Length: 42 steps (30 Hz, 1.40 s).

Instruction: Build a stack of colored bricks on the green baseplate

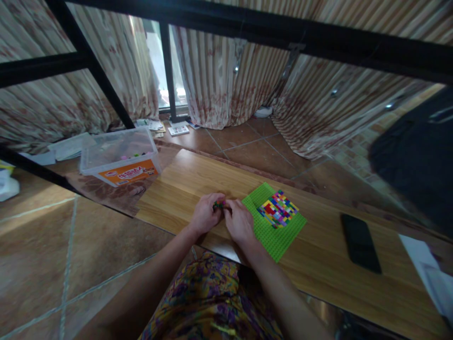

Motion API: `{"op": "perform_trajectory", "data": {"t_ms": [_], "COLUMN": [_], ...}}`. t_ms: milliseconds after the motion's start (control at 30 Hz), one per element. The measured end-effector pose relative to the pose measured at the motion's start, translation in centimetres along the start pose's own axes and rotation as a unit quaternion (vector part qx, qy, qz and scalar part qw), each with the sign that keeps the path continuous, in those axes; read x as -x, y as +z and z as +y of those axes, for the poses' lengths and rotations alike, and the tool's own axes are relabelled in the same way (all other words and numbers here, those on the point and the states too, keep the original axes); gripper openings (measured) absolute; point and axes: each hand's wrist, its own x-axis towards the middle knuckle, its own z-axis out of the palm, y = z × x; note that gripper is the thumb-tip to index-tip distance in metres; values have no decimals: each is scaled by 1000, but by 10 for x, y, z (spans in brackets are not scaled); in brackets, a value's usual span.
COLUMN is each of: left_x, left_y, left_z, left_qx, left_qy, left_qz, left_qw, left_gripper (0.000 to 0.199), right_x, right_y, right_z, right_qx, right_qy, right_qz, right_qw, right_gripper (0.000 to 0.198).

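My left hand [206,213] is closed around a small cluster of coloured toy bricks [219,204], in which red, green and dark pieces show. My right hand [239,219] meets it there, fingers pinched at the right side of the cluster; the exact grip of its fingertips is partly hidden. Just right of my right hand lies a green baseplate [279,243], flat on the wooden table. A many-coloured patch of bricks [278,209] covers its middle and far right part.
A clear plastic box [120,156] with an orange label and some pieces inside stands beyond the table's left end. A black phone [360,242] and white papers [421,259] lie on the table [173,189] at right. Dark metal bars [226,19] cross above.
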Motion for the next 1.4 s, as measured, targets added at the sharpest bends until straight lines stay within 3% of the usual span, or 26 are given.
{"op": "perform_trajectory", "data": {"t_ms": [233, 433, 567, 767, 1033, 1167, 1400], "left_x": [-2, -2, -2, -1, -2, -3, -3], "left_y": [-1, 0, 0, -1, -2, -2, -3], "left_z": [1, 0, 0, -1, 0, -1, -1], "left_qx": [11, 2, -7, -12, -17, -24, -32], "left_qy": [18, 15, 10, 20, 19, 20, 26], "left_qz": [-1, -3, -3, -3, -7, -8, -7], "left_qw": [1000, 1000, 1000, 1000, 1000, 999, 999], "left_gripper": [43, 43, 41, 40, 38, 38, 37], "right_x": [-14, -13, -5, 14, 25, 26, 15], "right_y": [-3, 2, -3, -36, -77, -94, -105], "right_z": [-4, 0, 1, 8, 57, 80, 101], "right_qx": [80, 60, -18, -177, -302, -308, -196], "right_qy": [19, 10, 4, -1, 144, 179, 130], "right_qz": [-54, -27, 20, 100, 214, 274, 273], "right_qw": [995, 998, 1000, 979, 918, 893, 933], "right_gripper": [27, 24, 24, 20, 26, 29, 29]}}
